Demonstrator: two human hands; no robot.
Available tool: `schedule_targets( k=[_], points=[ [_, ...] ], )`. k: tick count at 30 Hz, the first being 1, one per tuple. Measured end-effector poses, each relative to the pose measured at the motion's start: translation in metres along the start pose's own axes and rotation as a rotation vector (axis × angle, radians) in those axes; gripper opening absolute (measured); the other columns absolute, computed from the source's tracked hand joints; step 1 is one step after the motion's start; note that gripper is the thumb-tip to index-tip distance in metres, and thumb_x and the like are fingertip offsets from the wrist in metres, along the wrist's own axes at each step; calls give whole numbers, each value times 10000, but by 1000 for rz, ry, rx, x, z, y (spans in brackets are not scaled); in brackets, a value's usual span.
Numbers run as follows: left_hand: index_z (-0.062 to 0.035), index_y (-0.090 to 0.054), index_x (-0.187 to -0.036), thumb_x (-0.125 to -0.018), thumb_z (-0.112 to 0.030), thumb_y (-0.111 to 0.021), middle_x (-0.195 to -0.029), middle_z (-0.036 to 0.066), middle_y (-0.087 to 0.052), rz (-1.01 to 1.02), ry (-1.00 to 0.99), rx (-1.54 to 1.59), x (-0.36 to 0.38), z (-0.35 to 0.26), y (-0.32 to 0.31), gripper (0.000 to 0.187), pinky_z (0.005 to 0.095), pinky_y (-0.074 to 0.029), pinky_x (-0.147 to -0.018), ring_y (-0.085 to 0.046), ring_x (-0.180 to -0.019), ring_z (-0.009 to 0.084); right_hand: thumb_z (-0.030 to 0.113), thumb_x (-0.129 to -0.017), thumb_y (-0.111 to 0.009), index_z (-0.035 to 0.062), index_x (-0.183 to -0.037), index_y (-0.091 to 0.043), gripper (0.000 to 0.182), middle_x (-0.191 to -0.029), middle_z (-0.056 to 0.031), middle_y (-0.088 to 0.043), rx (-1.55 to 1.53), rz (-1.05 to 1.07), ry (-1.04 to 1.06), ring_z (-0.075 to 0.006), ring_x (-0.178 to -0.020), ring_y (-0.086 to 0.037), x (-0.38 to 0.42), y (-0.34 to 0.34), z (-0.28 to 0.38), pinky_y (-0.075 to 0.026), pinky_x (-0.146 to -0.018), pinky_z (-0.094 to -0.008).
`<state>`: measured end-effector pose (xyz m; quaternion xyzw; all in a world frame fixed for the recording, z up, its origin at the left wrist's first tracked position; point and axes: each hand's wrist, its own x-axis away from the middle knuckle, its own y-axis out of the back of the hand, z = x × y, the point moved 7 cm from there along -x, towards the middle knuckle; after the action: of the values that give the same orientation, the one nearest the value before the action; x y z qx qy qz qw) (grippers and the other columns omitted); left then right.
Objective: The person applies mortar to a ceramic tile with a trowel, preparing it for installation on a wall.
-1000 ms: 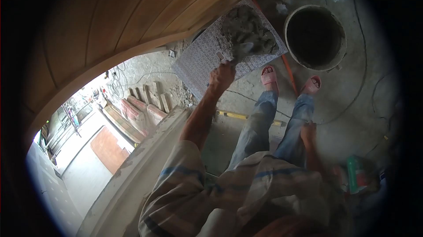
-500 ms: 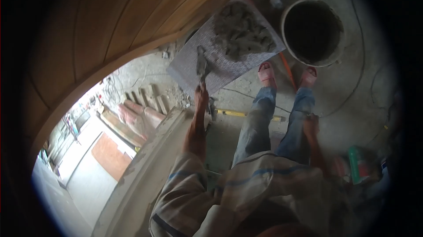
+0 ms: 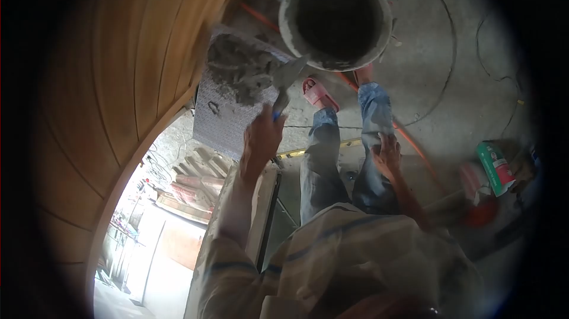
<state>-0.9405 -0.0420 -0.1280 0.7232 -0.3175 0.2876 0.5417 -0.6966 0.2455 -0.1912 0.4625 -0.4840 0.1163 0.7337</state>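
Note:
My left hand (image 3: 262, 139) is wrapped round the handle of a trowel (image 3: 289, 75), where a bit of blue shows at the fingers. The trowel's grey blade overlaps the right edge of a pile of wet mortar (image 3: 234, 67), its tip close to the near rim of a large bucket (image 3: 385, 19). That mortar lies on a pale, textured board (image 3: 220, 123) on the floor. On my jeans, near the knee, rests my right hand (image 3: 388, 154) with its fingers spread and nothing in it.
Curved wooden panelling (image 3: 142, 40) rises on the left. A yellow spirit level (image 3: 290, 153) lies behind my pink slippers (image 3: 318, 93). An orange hose (image 3: 416, 150) and dark cables (image 3: 453, 46) cross the floor. On the right is a green packet (image 3: 495, 168).
The view has turned, so the bucket and board appear further left. My left hand has moved the trowel from the board's bare part to the mortar's edge by the bucket. My right hand stays at my leg.

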Motion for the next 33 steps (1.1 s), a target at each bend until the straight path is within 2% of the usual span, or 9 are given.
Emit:
schedule_targets(
  k=[4, 6, 9, 13, 15, 21, 24, 27, 33],
  points=[
    [-2, -598, -887, -847, -167, -520, -722, 190, -648, -68, -281, -370, -140, -99, 4, 187, 410, -542, -624, -669, -729, 321, 333, -812, -600, 160, -1277, -432, 524, -1235, -167, -444, -231, 44, -45, -398, -1110, -460, -19, 16, -35, -404, -902, -531],
    [-1, -638, -847, -870, -177, -491, -822, 226, -652, -79, -391, -443, -210, -114, -11, 230, 446, -528, -664, -656, -788, 363, 318, -809, -595, 145, -1221, -491, 458, -1208, -153, -473, -339, 36, -36, -390, -1095, -475, -32, 14, -47, -409, -894, -521],
    [33, -647, -854, -823, -130, -529, -882, 252, -643, -15, -334, -530, -296, -97, -61, 204, 446, -523, -736, -649, -852, 354, 284, -803, -588, 128, -1148, -550, 381, -1186, -148, -494, -317, -6, -87, -390, -1066, -491, -38, 18, -52, -413, -879, -516],
    [56, -640, -902, -777, -120, -575, -935, 269, -631, 236, -125, -480, -318, -93, -130, 226, 443, -505, -804, -625, -919, 371, 264, -793, -583, 123, -1110, -577, 347, -1183, -128, -491, -408, 75, -148, -383, -1076, -479, -53, 28, -54, -408, -889, -506],
    [15, -637, -863, -753, -67, -555, -958, 238, -635, 168, -153, -342, -315, -81, -143, 160, 437, -516, -783, -621, -903, 395, 273, -777, -600, 135, -1117, -575, 368, -1177, -99, -487, -352, 136, -174, -363, -1111, -454, -55, 37, -48, -398, -900, -520],
    [78, -620, -913, -727, -156, -631, -975, 295, -608, 193, -234, -253, -314, -95, -156, 300, 445, -464, -874, -576, -970, 427, 307, -754, -616, 167, -1108, -572, 383, -1209, -57, -447, -279, 197, -233, -325, -1185, -390, -64, 53, -32, -355, -886, -605],
    [88, -613, -929, -728, -158, -631, -981, 301, -601, 212, -215, -148, -305, -112, -158, 319, 448, -462, -872, -573, -970, 428, 264, -747, -639, 144, -1101, -578, 379, -1184, -77, -472, -181, 174, -228, -332, -1142, -426, -67, 62, -21, -379, -911, -517],
    [61, -597, -965, -752, -153, -615, -1019, 254, -609, 262, -162, -132, -306, -118, -169, 302, 435, -467, -881, -566, -999, 409, 262, -748, -637, 158, -1096, -573, 368, -1187, -69, -473, -167, 182, -242, -331, -1143, -432, -70, 63, -19, -393, -887, -529],
    [18, -621, -981, -734, -205, -628, -958, 283, -611, 96, -190, 136, -300, -122, -169, 333, 452, -470, -845, -581, -943, 419, 282, -761, -582, 160, -1086, -562, 348, -1201, -80, -468, -131, 174, -222, -334, -1172, -415, -72, 59, -17, -372, -871, -585]
  ],
)
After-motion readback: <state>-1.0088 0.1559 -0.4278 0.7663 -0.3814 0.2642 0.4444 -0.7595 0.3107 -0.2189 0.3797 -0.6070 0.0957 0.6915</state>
